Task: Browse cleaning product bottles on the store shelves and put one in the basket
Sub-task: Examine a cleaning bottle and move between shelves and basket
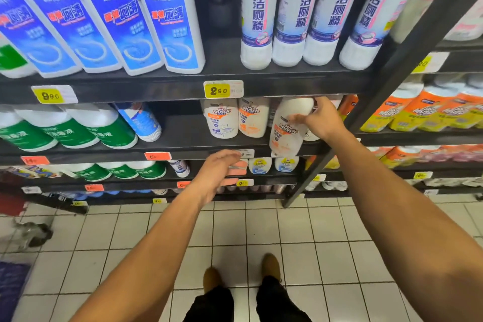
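Note:
My right hand (322,119) grips a white Mr Muscle bottle (286,136) by its upper part and holds it tilted at the front edge of the middle shelf. Two more white Mr Muscle bottles (223,119) stand upright just left of it. My left hand (226,171) hovers lower, in front of the shelf below, with fingers straight and nothing in it. A dark blue basket corner (11,290) shows at the bottom left on the floor.
Blue-labelled bottles (172,26) and white-and-purple bottles (257,18) fill the top shelf. Green-labelled bottles (78,131) stand at middle left, orange-and-yellow packs (428,110) on the right. A black shelf upright (366,117) slants beside my right arm. White tiled floor (287,238) lies below.

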`<state>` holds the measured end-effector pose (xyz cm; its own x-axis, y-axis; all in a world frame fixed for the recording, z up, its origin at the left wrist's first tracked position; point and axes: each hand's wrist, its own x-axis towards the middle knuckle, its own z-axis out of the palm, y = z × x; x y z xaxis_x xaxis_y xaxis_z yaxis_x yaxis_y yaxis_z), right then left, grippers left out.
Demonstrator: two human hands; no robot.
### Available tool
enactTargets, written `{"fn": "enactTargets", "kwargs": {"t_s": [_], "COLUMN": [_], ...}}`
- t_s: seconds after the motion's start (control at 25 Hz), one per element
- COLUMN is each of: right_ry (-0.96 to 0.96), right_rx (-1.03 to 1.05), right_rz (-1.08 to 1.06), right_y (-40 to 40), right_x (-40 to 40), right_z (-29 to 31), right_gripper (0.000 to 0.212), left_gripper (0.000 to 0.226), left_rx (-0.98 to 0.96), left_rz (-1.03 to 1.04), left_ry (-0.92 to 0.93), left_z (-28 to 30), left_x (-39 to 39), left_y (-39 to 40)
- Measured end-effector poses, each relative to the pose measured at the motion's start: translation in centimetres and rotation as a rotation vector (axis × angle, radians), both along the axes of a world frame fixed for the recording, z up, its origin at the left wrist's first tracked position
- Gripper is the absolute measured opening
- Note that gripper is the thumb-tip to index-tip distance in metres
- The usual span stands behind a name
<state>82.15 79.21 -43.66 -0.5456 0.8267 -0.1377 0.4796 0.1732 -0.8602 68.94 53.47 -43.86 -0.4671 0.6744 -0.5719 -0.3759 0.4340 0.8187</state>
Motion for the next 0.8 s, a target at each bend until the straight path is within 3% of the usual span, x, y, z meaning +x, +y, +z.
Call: {"fn": "enactTargets", "kwargs": {"t_s": [0.24,0.4,0.52,0.6,0.68,0.8], "right_ry": [0.049,0.041,0.053,0.11,0.197,0.272], "right_rx": [-0.205,-0.366,-0.379,-0.362,-0.344,-0.264], "right_rz": [0.068,0.175,0.279,0.296,0.256,0.151], "right_y": [-2.1,-4.7,-6.6,-7.7,-8.7,-10.5], "right_x": [1.3,2.8,3.1,2.9,2.7,2.1], "right_z": [-1.0,-0.6,1.5,3.7,6.2,8.8], "right_gripper": [0.058,0.056,0.052,0.051,0.051,0.041], "left_gripper": [0.014,0.049,0.063,0.059,0.046,0.03], "left_rx": [-0.014,-0.06,-0.002,0.089,0.197,0.303], "left_rz": [-0.037,-0.18,-0.42,-0.531,-0.495,-0.39], "left_ry": [0.041,0.161,0.04,-0.095,-0.207,-0.192], "left_z": [-1.0,-2.0,-2.5,-2.7,-1.8,0.4], "left_x": [-1.0,-0.8,-0.3,-0.2,-0.1,-0.1], "left_y": [0.2,0.4,-0.7,-1.6,-2.2,-2.6]}}
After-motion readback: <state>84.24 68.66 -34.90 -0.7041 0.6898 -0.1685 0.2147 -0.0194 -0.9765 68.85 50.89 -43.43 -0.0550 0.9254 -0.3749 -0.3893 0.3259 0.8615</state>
